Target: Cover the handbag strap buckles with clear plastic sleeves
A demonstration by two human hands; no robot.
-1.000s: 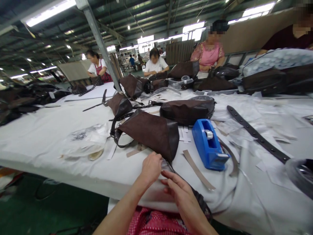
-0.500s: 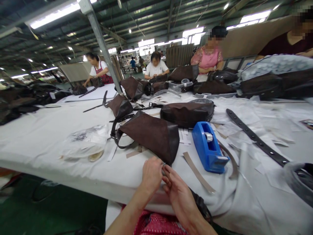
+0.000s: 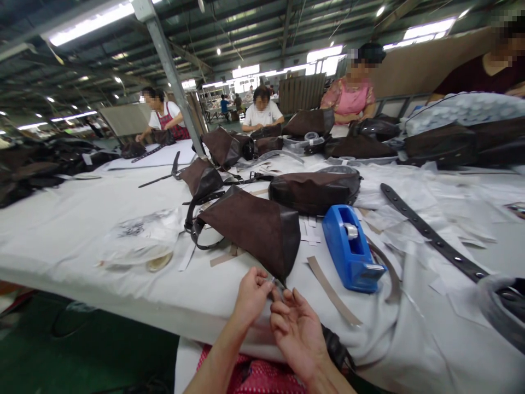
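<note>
My left hand is closed in a pinch at the table's near edge, holding a small shiny grey piece; what exactly it is cannot be made out. Close against it, my right hand is turned palm up, its fingers curled at the other side of this piece, partly hiding it. Just beyond the fingers lies a dark brown bag with a black leather end, its lower corner near my fingertips. A black strap or gathered leather part shows beside my right wrist.
A blue tape dispenser stands right of the bag, near a tan strip. A studded black strap lies farther right. At left is a clear plastic bag. Several more bags and co-workers are across the white-covered table.
My hands have drawn slightly apart, and more of the small shiny piece shows between them. The right fingers have curled and the palm has turned upward. The bag has stayed put.
</note>
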